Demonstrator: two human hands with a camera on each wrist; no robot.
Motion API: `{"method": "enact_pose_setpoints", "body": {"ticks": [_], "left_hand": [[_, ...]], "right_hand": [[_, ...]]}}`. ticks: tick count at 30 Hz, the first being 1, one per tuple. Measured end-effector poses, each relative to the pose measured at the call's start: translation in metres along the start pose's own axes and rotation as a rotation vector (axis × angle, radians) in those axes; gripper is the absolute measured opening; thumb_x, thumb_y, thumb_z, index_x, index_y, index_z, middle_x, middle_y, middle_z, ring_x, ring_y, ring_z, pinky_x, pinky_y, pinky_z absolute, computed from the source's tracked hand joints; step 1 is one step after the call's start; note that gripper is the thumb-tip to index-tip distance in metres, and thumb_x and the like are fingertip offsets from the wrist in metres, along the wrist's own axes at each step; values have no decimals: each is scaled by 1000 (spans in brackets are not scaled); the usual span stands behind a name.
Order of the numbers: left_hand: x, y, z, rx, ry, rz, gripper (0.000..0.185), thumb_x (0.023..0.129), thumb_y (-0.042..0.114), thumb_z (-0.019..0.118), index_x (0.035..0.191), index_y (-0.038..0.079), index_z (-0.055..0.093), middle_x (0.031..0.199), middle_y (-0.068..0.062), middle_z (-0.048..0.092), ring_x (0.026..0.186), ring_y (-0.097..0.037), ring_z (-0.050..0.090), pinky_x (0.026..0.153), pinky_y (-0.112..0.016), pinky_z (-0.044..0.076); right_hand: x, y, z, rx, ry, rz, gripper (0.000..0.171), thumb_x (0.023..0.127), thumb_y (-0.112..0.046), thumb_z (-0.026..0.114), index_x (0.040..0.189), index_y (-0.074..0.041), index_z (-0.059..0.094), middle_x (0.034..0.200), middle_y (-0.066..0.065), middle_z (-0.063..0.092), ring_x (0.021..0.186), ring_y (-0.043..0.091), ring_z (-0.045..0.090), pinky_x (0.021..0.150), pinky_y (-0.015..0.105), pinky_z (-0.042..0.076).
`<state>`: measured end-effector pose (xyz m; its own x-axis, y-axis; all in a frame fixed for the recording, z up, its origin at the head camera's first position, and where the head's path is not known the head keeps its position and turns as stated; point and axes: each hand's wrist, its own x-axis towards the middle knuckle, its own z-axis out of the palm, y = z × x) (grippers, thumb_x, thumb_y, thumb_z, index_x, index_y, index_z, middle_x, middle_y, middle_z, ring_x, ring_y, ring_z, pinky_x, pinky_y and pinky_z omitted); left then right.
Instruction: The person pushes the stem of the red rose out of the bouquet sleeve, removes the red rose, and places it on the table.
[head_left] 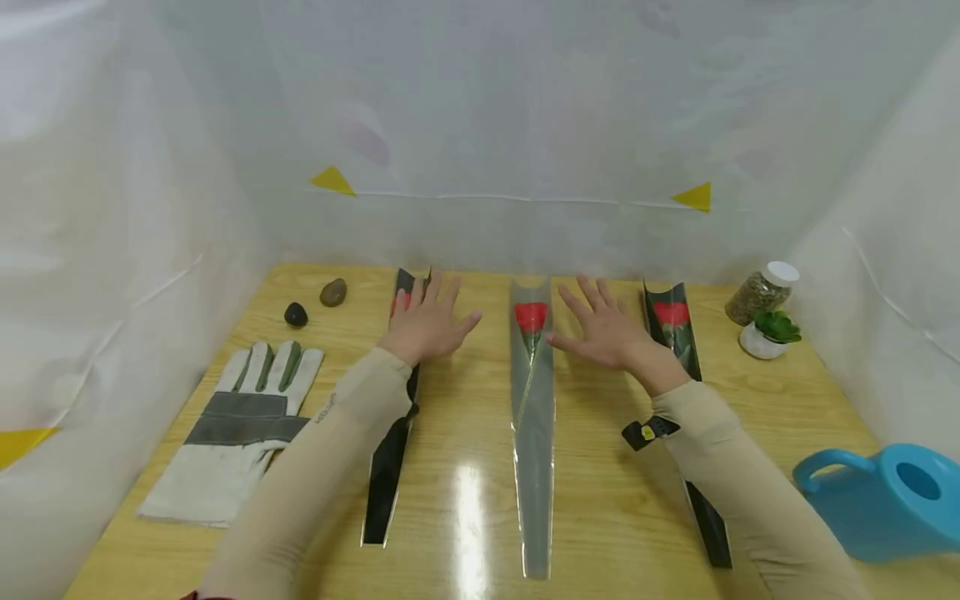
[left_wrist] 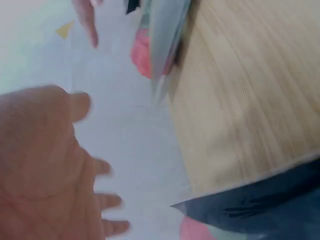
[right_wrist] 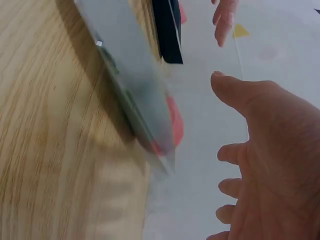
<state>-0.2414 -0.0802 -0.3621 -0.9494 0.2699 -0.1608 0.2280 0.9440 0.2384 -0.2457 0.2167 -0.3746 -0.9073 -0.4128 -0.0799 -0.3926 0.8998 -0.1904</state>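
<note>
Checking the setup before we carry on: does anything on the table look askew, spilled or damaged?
Nothing stands out. Three wrapped roses lie side by side, the glove lies flat, and the jar is capped, leaning only slightly.

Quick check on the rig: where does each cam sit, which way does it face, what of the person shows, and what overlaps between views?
Head: worn on the head, looks forward and down at the wooden table; shows both sleeved forearms, the left hand and the right hand spread either side of the middle wrapped rose.
Left wrist: at the left wrist, looks past the left palm toward the white backdrop.
Right wrist: at the right wrist, looks past the right palm toward the backdrop.
Shared: both wrist views catch the middle wrapped rose and the other hand's fingertips.
</note>
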Motion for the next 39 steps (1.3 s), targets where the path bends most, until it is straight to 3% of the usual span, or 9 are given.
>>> {"method": "enact_pose_setpoints", "body": {"ticks": [4,7,16,21,25,27,34,36,39], "left_hand": [[-27,-10,-3,5,4,-76,88,99,66,32,158,6,8,157,-25,20,140,-45,25,104,-60,31],[-48,-19,-2,1,-27,-103,96,98,64,40,155,-5,6,149,-33,32,125,-46,46,86,-56,48],[-90,-39,12,-37,-74,-113,93,99,52,52,143,-24,20,132,-42,44,101,-44,62,79,-51,53],[-100,-43,25,-55,-96,-114,91,99,46,57,143,-24,19,122,-42,52,96,-43,64,78,-51,53],[-107,-49,36,-58,-91,-93,88,97,41,63,139,-26,25,95,-35,63,78,-37,67,67,-46,55],[-109,-53,40,-71,-88,-96,86,96,40,65,136,-26,28,86,-30,63,70,-33,66,62,-43,54],[-108,-63,51,-164,-67,-126,78,85,41,79,119,-20,45,79,-18,58,66,-25,60,58,-39,50],[-107,-67,56,-242,-48,-136,72,81,37,82,115,-15,47,80,-14,57,68,-23,59,59,-39,50],[-105,-76,64,-384,-23,-155,63,78,31,86,111,-9,51,83,-10,59,70,-21,59,61,-37,49]], "right_hand": [[3,-14,6,-11,5,-72,92,94,-66,50,159,-10,16,163,18,-2,146,42,-5,110,65,9],[5,-28,12,-22,5,-138,91,93,-62,55,157,-8,22,162,20,2,146,44,-1,111,62,10],[14,-72,34,-138,8,-351,83,96,-57,56,155,-6,30,159,23,18,145,43,12,113,53,18],[23,-99,44,-56,-63,-372,78,97,-53,55,155,-7,30,160,18,20,145,38,18,112,49,26],[29,-115,55,132,-127,-346,76,98,-48,58,154,-4,30,154,18,32,139,33,33,109,44,32],[31,-122,61,296,-163,-312,74,98,-44,59,153,-2,30,148,17,42,133,29,43,106,40,37],[35,-146,72,1292,-448,-6,69,101,-16,58,152,7,19,137,26,51,116,34,59,92,40,50],[35,-150,74,1427,-491,65,68,101,-13,57,152,9,17,136,28,51,119,36,58,95,42,48],[35,-155,76,1508,-511,113,67,100,-9,56,151,11,16,133,29,52,120,38,56,96,44,47]]}}
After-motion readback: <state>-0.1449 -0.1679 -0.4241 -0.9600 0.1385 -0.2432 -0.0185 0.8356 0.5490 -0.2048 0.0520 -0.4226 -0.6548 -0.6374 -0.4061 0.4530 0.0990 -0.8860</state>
